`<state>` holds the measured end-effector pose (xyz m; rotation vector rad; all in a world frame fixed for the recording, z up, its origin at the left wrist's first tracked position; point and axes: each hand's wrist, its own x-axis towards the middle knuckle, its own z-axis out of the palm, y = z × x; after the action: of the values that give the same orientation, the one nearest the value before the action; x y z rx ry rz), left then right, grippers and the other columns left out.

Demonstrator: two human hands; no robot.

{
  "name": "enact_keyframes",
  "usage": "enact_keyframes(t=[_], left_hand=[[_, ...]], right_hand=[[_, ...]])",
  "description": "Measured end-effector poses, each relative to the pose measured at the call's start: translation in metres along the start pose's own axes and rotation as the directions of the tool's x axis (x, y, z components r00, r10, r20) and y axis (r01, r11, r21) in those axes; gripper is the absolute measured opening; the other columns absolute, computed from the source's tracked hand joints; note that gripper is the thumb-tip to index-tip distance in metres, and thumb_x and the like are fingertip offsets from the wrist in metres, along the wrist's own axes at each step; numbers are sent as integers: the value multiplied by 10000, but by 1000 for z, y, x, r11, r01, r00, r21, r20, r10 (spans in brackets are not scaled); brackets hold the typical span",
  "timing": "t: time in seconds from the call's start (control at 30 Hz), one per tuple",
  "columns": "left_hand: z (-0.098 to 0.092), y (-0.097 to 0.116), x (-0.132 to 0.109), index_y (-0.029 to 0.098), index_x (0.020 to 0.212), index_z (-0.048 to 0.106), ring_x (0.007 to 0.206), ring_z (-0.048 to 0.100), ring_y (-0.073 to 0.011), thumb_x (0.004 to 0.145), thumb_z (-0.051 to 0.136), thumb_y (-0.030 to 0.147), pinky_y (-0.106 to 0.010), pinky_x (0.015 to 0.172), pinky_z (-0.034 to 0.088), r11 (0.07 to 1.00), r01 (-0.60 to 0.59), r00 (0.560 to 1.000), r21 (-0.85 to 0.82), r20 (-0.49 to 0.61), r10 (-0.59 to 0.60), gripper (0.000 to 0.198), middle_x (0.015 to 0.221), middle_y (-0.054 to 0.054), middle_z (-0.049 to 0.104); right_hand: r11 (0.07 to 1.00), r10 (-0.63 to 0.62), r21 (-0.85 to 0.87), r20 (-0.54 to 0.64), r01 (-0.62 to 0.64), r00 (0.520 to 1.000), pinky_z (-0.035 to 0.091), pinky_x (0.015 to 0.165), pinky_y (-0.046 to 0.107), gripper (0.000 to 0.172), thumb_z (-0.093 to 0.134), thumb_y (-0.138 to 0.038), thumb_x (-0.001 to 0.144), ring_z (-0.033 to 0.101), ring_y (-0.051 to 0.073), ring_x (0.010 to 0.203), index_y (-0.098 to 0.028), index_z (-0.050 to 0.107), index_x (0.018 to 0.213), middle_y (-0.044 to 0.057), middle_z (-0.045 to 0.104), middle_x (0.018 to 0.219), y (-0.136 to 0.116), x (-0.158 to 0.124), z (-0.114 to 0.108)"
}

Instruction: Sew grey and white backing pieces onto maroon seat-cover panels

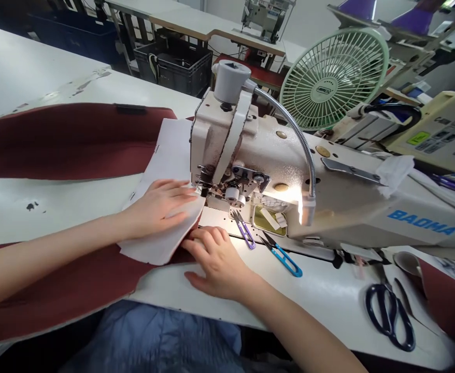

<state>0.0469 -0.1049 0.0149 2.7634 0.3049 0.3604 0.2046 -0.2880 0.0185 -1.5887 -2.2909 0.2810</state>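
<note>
My left hand (161,204) lies flat with fingers stretched out on a white fabric piece (169,155), pressing it toward the needle area of a cream sewing machine (274,166). My right hand (215,261) rests palm down on the table edge, fingers curled onto the edge of the dark red fabric (68,140) under the white piece. The red fabric spreads left across the table and down over my lap side.
Purple thread snips (245,230) and blue thread snips (284,255) lie on the machine bed. Large dark scissors (390,316) sit at the right. A green fan (334,77) stands behind the machine, a lit gooseneck lamp (307,207) beside it. A control panel (441,134) is far right.
</note>
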Motion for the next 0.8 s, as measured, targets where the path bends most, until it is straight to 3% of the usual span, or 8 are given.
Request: enact_keyframes(t=[0.1,0.2,0.37,0.57,0.8], left_hand=[[-9,29,-36,241,1498,360,1367,454,-265,936,506,369,-411,1098,416,989,-24,998,-145,57,32,594,1509,-54,464],[-4,55,-63,252,1531,285,1378,445,-237,886,505,231,-381,1093,438,985,32,999,-167,47,-25,682,1530,-41,434],[14,77,-80,268,1451,422,1361,462,-211,889,402,132,-395,1078,437,984,107,994,-140,6,-107,579,1465,-9,520],[28,74,-80,211,1358,528,1313,511,-246,893,461,157,-408,1024,445,995,61,994,-80,-86,-68,473,1351,-58,621],[30,46,-59,231,1271,602,1241,579,-221,964,453,170,-365,949,450,997,-79,985,18,-154,81,346,1274,-34,676]], right_hand=[[979,-112,-178,-53,101,992,389,756,364,118,559,-237,920,492,209,931,-181,618,1005,75,617,1077,-9,-1,4],[948,-208,-267,-116,172,971,339,636,333,230,436,-95,965,477,175,796,-165,618,844,53,603,860,-16,1,10],[938,-240,-297,-192,176,952,346,577,321,247,435,-89,951,483,178,705,-139,608,781,61,576,756,-30,-3,19],[914,-223,-377,-150,153,963,348,538,323,221,414,-54,921,495,192,675,-129,591,810,86,585,753,-41,-7,28],[920,-113,-385,-86,71,990,375,547,335,214,409,-32,896,507,214,730,-108,602,845,123,609,817,-32,-4,29]])
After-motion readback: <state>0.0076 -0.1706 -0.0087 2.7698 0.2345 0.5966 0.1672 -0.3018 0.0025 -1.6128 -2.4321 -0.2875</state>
